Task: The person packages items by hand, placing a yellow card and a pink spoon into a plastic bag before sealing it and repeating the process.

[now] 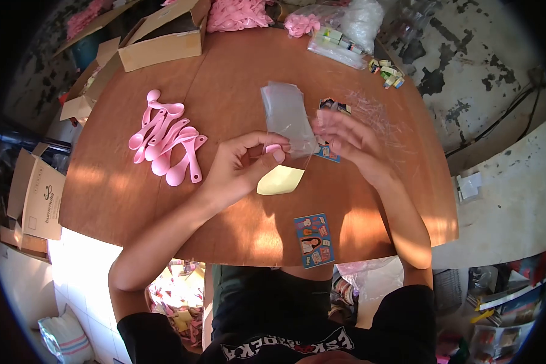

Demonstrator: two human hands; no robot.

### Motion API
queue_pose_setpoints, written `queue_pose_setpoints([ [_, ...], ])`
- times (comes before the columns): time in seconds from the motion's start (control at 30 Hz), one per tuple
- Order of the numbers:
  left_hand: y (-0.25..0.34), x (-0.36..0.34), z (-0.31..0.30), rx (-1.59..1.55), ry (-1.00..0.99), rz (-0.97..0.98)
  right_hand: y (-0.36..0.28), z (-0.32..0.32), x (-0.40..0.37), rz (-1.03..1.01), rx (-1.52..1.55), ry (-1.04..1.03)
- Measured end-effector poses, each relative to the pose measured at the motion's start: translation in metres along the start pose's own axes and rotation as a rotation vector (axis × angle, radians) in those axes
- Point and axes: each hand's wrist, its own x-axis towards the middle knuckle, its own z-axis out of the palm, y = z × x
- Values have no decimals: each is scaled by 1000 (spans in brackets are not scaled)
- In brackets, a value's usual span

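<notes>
- Step in hand, as I read it: bagging. The left hand [239,167] pinches one pink spoon [273,147] between thumb and forefinger, at the mouth of a clear plastic sleeve [285,112].
- The right hand [349,142] grasps the sleeve's right edge with its fingers spread, keeping it lifted just above the table [224,73].
- The spoon sits between the two hands, at the sleeve's lower end. Only its tip shows, so whether it is already inside I cannot tell.
- The next move calls for the mouth to be held open and the spoon kept in line with the sleeve's length, since the film is limp and may fold shut.
- Counts:
  - loose spoons in the pile [167,145] to the left: about ten, overlapping too much for an exact count
  - sticker sheets: three — one near the table's edge [313,241], one under the right hand [329,153], one beyond it [333,106]
  - one yellow slip [279,180]
  - one open cardboard box [164,39] on the table
</notes>
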Motion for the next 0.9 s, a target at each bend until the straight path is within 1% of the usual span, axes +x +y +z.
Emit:
queue_pose_setpoints([
  [0.03,0,0,-1,1,3,6,3,6,-4,-2,5,-3],
  [0.1,-3,1,0,-11,28,11,9,21,-9,33,45,-173],
  [0.13,-4,1,0,-28,48,17,10,29,-10,31,49,-179],
  [0.2,-5,2,0,-22,57,4,8,44,-14,39,142,77],
  [0.23,-6,3,1,-19,60,-6,3,45,-14,46,101,132],
  [0.27,-5,3,1,-18,53,-13,-2,39,-15,49,106,141],
  [0.33,-1,3,1,24,69,-34,-13,13,-20,-9,51,67],
  [0.37,-2,3,1,22,64,-39,-21,-2,-22,-99,-20,59],
  [0.43,-3,4,2,57,92,31,-29,-37,-23,-296,58,3],
  [0.5,-4,5,1,69,95,45,-19,-81,-19,-407,355,-152],
  [0.57,-5,4,0,101,100,36,7,-151,-8,185,119,140],
  [0.63,-3,4,0,98,78,42,56,-154,-22,250,-1402,752],
  [0.67,-1,4,-1,99,80,46,60,-157,-21,238,-1404,758],
  [0.73,-2,5,-2,45,105,33,57,-156,-11,262,-803,937],
  [0.77,0,6,-2,46,94,24,59,-156,-12,271,-802,929],
  [0.83,-1,5,-1,46,90,7,33,-129,-7,-107,-1023,1034],
  [0.87,-2,5,-1,50,89,4,25,-117,-4,-105,-1018,1036],
  [0.9,-2,5,-2,43,79,15,17,-102,-3,-155,-752,858],
])
